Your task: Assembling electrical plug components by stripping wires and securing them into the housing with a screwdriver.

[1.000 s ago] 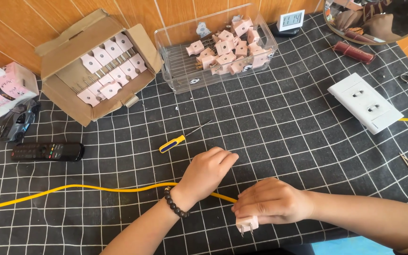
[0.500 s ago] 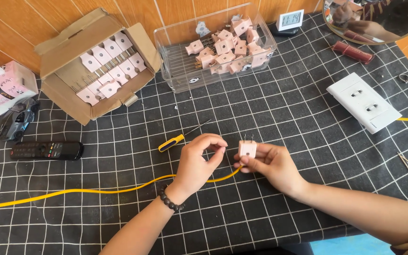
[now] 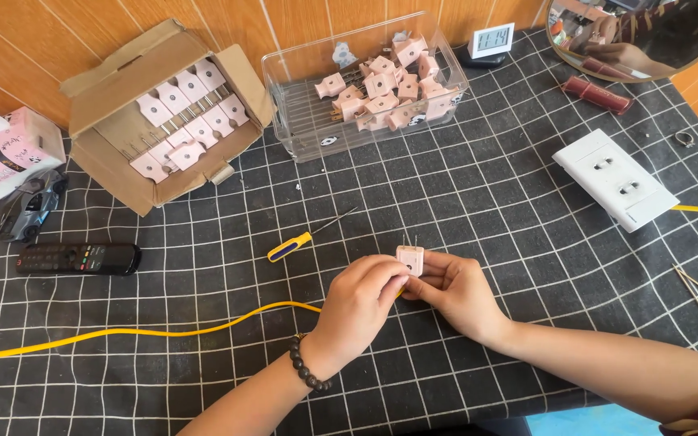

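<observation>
Both my hands meet over the middle of the black checked cloth. My right hand [image 3: 456, 292] pinches a small pink plug [image 3: 409, 259], prongs up. My left hand [image 3: 359, 301], with a dark bead bracelet at the wrist, touches the plug's lower side and covers the end of a yellow cable [image 3: 147, 331] that trails away to the left edge. A yellow-handled screwdriver [image 3: 291, 247] lies just beyond my left hand.
A cardboard box [image 3: 107, 165] of pink plugs and a clear plastic bin [image 3: 284, 105] of more plugs stand at the back. White double socket [image 3: 616, 179] right; remote control [image 3: 78, 258], toy car [image 3: 26, 206], tissue pack left; clock, round mirror far right.
My hands lifted from the cloth's near edge toward the middle. The plug, held low under my right hand before, now stands upright between both hands, which have drawn closer together.
</observation>
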